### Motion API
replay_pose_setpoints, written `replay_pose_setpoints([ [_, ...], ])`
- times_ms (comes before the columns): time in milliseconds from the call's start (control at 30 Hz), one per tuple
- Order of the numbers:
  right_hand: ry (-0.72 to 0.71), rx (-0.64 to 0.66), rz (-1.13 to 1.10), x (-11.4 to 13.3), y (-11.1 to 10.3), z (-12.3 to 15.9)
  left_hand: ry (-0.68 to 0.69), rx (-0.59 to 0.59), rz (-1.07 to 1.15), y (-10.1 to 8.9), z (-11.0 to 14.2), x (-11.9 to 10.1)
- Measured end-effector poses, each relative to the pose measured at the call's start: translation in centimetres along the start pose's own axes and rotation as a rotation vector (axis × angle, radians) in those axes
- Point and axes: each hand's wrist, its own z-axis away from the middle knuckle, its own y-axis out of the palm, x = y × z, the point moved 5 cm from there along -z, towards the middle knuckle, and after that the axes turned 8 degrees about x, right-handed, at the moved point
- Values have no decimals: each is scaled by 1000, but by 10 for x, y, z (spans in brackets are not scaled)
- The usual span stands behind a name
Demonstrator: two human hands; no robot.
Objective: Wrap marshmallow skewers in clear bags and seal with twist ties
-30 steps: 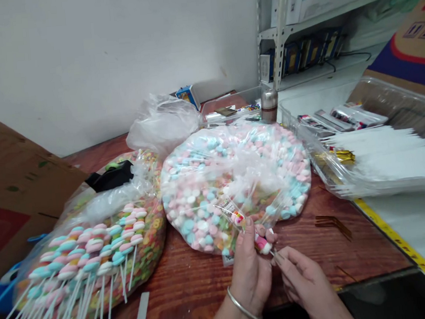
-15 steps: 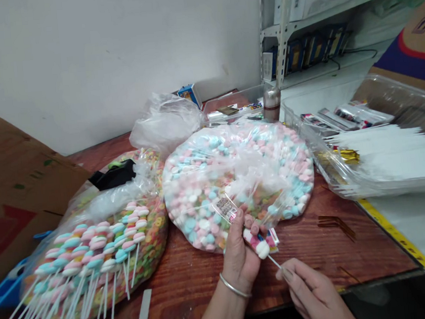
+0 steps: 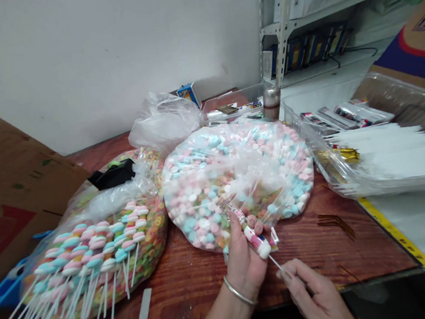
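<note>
1. Nearest, the right hand [image 3: 311,292] pinches the lower part of a white stick [image 3: 275,261] between thumb and fingers.
2. The left hand [image 3: 246,266], a silver bangle [image 3: 239,291] at its wrist, holds the marshmallow skewer [image 3: 264,249] on that stick, fingers curled around its printed clear wrapper [image 3: 235,211]. The skewer tilts above the table's front edge (its white end marshmallow faces the right hand).
3. To the left, a flat grey strip [image 3: 143,314] lies on the reddish wooden table [image 3: 194,287].
4. Beside it, finished-looking candy skewers [image 3: 94,249] rest in rows on a bag of ring candies [image 3: 156,234].
5. Just beyond the left hand lies a big clear bag of pastel marshmallows [image 3: 203,225].
6. To the right, bent brown ties [image 3: 336,224] lie near a clear tub [image 3: 335,178] holding white sticks [image 3: 401,155] and gold ties [image 3: 348,154].
7. Farther back, a metallic canister [image 3: 271,102] stands before a white metal shelf [image 3: 279,37].
</note>
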Motion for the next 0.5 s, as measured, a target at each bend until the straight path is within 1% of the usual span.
replay_pose_setpoints([
  [133, -55, -38, 166, 1, -1, -4, 27, 14, -185, -4, 11, 17],
  [200, -93, -73, 214, 5, -6, -9, -6, 59, -234, -5, 18, 29],
  [267, -120, -91, 223, 9, -12, -14, -41, 94, -244, -7, 20, 33],
  [300, -125, -94, 215, 10, -15, -15, -44, 98, -239, -8, 19, 31],
  [367, -114, -94, 188, 11, -17, -14, -10, 80, -224, -9, 13, 17],
  [433, -96, -91, 174, 8, -16, -10, 45, 51, -200, -8, 5, -2],
  [500, -89, -81, 179, 4, -11, -6, 90, 44, -190, -6, -2, -14],
])
